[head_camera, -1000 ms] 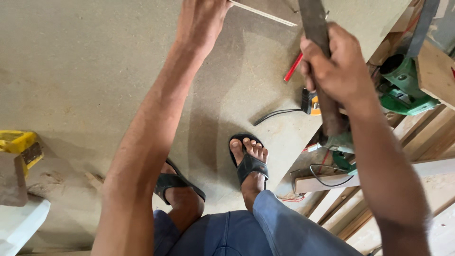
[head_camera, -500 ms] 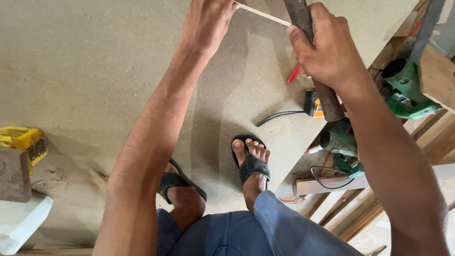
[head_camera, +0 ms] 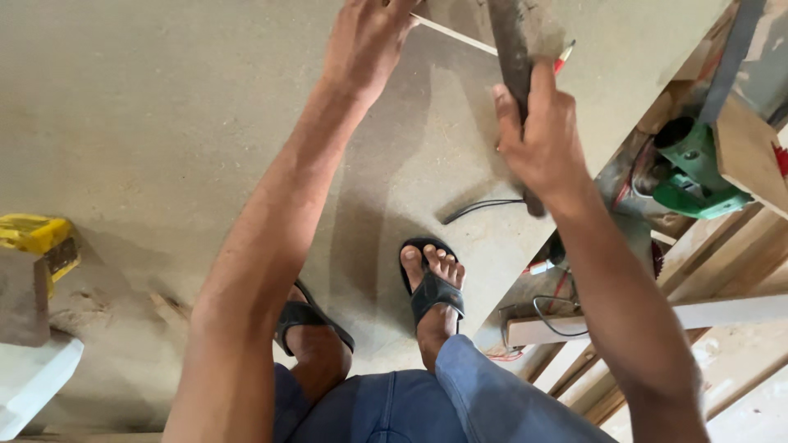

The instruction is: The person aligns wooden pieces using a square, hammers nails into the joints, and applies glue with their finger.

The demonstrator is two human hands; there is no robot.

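My right hand [head_camera: 542,139] is closed around a long dark flat bar [head_camera: 510,49] that runs up out of the top of the view. My left hand [head_camera: 365,41] reaches to the top edge and rests on a thin pale strip [head_camera: 455,34] lying on a large grey-brown board [head_camera: 164,123]. Whether its fingers grip the strip I cannot tell; they are partly cut off. A red pencil tip [head_camera: 564,56] shows just right of the bar. Both my sandalled feet [head_camera: 431,287] stand on the board below my arms.
A green power tool [head_camera: 694,168] sits among timber pieces at the right. A black cable [head_camera: 480,207] lies on the board. A pale wooden batten [head_camera: 657,316] and wires are at lower right. A yellow tool [head_camera: 37,238] sits at the left edge beside a white object [head_camera: 33,377].
My right hand has slid the dark bar leftward and upward over the board, toward the thin strip. My left hand stayed on the strip.
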